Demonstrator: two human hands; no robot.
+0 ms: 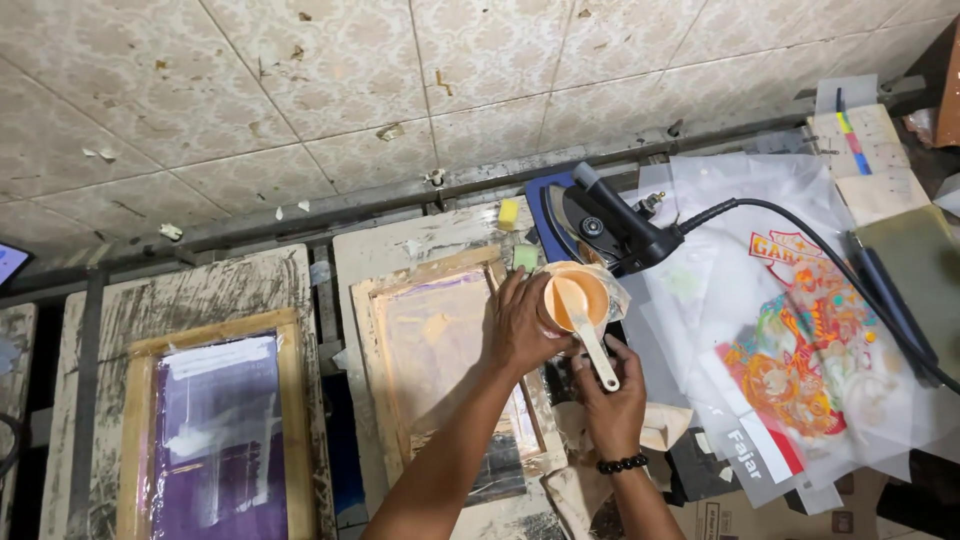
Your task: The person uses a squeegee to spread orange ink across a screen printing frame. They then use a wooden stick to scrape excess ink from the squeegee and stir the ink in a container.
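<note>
Cup (572, 297) (orange ink inside) | left hand (520, 325) grips | right hand (607, 392) holds spatula (590, 335)

**Orange, purple and pale wood**

We see pale orange paint in the cup (575, 297), stirred with a white spoon (590, 335). The wooden frame (215, 435) holds a purple screen; its neighbour (440, 370) is peach-tinted. The clear film (800, 350) carries a red, orange and teal design. The floor tiles (300, 90) show a cream damask pattern.

Blue-lit screen corner (10, 262) far left; printed cardboard box (735, 515) bottom right.
</note>
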